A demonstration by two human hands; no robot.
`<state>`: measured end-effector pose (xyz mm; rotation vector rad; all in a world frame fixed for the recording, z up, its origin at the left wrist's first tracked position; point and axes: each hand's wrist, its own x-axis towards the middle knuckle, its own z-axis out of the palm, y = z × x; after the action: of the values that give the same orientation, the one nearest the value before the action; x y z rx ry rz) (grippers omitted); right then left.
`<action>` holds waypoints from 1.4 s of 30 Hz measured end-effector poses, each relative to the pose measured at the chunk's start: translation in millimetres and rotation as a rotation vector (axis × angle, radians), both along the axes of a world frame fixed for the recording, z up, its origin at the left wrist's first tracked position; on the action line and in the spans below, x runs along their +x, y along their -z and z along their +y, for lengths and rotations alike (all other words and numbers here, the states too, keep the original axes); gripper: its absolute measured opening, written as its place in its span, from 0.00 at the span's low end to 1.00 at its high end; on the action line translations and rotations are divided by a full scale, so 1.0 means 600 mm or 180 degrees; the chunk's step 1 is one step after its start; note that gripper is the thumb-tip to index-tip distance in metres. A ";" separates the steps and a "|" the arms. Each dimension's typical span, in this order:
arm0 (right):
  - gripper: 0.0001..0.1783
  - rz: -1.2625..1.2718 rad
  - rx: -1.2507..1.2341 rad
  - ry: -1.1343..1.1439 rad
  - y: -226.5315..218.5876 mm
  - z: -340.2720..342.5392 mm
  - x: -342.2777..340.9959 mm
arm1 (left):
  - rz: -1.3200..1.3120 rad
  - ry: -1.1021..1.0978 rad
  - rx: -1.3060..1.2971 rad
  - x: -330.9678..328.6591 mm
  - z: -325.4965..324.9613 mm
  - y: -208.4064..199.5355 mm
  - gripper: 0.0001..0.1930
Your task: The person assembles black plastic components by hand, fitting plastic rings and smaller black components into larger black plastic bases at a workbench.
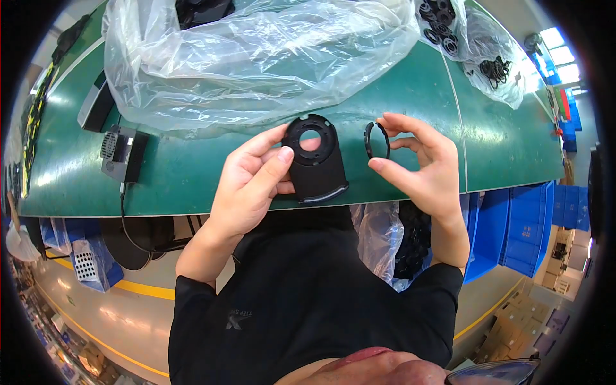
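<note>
My left hand (253, 176) is closed on a flat black plastic part (317, 176) with a round opening near its upper end and a curved lip along its lower edge. The thumb presses on its front, and a fingertip shows through the opening. To the right, my right hand (420, 160) pinches a thin black ring (377, 141) between thumb and fingers. The ring is turned nearly edge-on, with small notches on its rim. A gap separates the ring from the flat part. Both are held above the green table (410, 96).
A large clear plastic bag (256, 70) spreads across the far side of the table. Bags of black rings (439, 25) and thin black loops (495, 70) lie far right. A small grey-black device (125, 154) with a cable stands left. Blue bins (513, 224) sit right, below the edge.
</note>
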<state>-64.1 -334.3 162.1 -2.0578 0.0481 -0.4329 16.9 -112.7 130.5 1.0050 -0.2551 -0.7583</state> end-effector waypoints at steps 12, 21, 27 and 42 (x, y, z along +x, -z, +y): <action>0.29 -0.0759 -0.1362 -0.0404 -0.012 0.091 0.036 | 0.0176 0.0089 -0.0324 -0.002 0.001 0.002 0.20; 0.29 -0.0817 -0.1541 -0.0476 -0.014 0.096 0.042 | 0.0070 0.0175 -0.0257 0.000 0.005 0.004 0.21; 0.29 -0.0863 -0.1712 -0.0426 -0.019 0.103 0.048 | -0.0302 0.0114 0.0018 0.003 0.007 0.001 0.20; 0.09 0.0294 -0.0247 -0.0782 -0.032 0.088 0.063 | -0.1597 -0.0072 0.0439 -0.019 0.003 0.012 0.15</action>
<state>-26.5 -281.6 181.4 -2.1263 -0.1670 -0.1901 5.4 -110.7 123.4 1.3203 -0.6292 -0.4973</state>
